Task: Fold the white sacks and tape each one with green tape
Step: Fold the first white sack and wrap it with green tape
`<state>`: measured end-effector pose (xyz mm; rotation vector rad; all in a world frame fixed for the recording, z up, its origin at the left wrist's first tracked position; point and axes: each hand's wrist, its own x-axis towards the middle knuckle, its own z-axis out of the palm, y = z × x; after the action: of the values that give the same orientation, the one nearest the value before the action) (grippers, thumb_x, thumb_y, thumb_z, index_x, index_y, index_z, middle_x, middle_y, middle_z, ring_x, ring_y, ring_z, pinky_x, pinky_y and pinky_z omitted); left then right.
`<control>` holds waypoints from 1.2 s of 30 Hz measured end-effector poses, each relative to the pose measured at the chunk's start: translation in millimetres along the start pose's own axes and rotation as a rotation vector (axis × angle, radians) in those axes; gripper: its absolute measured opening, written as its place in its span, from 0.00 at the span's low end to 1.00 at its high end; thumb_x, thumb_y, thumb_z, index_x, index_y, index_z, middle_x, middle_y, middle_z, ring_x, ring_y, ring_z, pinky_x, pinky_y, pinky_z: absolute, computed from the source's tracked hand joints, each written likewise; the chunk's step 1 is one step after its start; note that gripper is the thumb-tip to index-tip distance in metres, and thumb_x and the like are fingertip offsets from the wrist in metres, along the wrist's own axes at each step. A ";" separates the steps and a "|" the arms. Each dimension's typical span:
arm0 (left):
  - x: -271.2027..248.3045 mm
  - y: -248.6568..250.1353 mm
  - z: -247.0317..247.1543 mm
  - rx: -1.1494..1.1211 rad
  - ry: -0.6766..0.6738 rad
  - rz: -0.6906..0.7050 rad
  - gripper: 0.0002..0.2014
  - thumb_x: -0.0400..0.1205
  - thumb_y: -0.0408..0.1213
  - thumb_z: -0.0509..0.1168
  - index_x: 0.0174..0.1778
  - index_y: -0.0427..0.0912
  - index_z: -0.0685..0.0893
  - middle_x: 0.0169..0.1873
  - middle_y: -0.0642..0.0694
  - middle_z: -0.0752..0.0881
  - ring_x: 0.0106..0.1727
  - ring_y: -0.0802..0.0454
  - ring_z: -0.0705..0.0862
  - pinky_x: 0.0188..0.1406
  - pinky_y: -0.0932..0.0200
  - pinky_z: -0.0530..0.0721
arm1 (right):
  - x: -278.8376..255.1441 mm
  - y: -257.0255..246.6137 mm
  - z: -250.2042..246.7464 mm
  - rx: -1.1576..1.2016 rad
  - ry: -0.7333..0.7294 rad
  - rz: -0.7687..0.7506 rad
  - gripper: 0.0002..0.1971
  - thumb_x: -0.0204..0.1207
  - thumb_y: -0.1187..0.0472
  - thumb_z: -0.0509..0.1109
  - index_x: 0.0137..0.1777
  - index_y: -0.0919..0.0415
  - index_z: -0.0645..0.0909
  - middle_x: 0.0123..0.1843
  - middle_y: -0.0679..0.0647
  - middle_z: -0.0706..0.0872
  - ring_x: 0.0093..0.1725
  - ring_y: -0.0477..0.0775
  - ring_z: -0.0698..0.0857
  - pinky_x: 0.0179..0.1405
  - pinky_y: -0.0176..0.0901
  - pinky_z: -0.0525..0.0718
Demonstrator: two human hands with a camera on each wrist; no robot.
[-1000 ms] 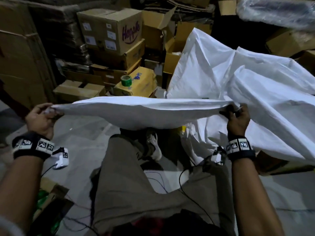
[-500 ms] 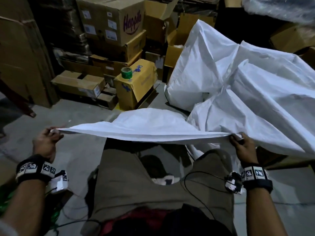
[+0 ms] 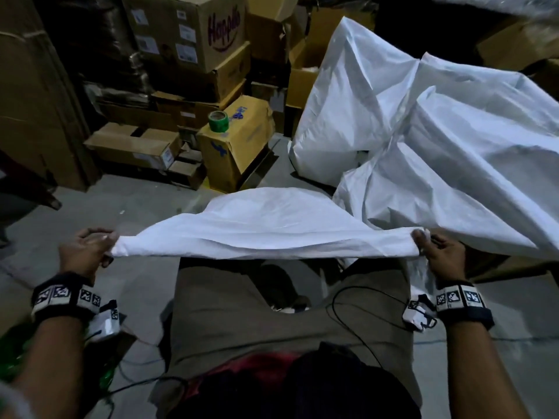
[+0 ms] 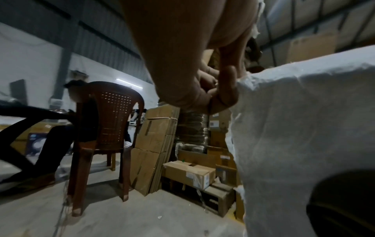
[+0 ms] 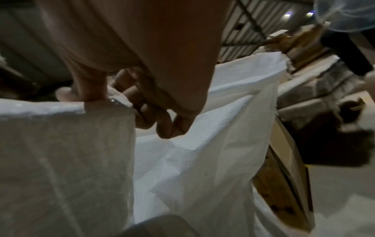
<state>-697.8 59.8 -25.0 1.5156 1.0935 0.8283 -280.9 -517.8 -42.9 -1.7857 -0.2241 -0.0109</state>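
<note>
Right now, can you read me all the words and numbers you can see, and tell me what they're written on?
"Happilo", as best it reads, in purple script on the big cardboard box on top of the stack.
White stickers on that box: too small to read.
Blue marks on the yellow box under the green tape roll: too blurred to read.
Label on the small carton in the left wrist view: too blurred.
Black-and-white squares on the wristbands: patterns, not words.
</note>
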 end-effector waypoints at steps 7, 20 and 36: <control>-8.6 -21.9 19.9 0.208 -0.063 -0.151 0.05 0.79 0.23 0.73 0.42 0.34 0.84 0.17 0.47 0.81 0.11 0.58 0.68 0.13 0.74 0.65 | -10.2 27.6 -9.5 -0.599 -0.143 0.193 0.21 0.76 0.46 0.78 0.29 0.61 0.89 0.24 0.56 0.85 0.32 0.60 0.86 0.34 0.46 0.77; -32.9 -47.8 31.7 0.089 -0.137 -0.347 0.07 0.77 0.27 0.76 0.48 0.34 0.87 0.33 0.44 0.88 0.28 0.57 0.86 0.26 0.61 0.89 | -24.3 71.5 -17.6 -0.458 0.013 0.297 0.18 0.68 0.37 0.77 0.46 0.50 0.82 0.36 0.50 0.90 0.25 0.52 0.89 0.38 0.59 0.91; -21.4 -14.6 20.8 -0.230 -0.386 -0.213 0.10 0.85 0.34 0.65 0.55 0.32 0.86 0.49 0.33 0.87 0.42 0.47 0.91 0.44 0.49 0.93 | -38.5 35.0 -34.1 -0.204 -0.201 0.080 0.16 0.77 0.75 0.74 0.58 0.56 0.88 0.45 0.33 0.91 0.46 0.27 0.84 0.49 0.18 0.80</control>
<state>-689.4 33.2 -42.9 1.2726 0.8239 0.4698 -309.4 -563.7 -73.9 -1.9989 -0.3039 0.2101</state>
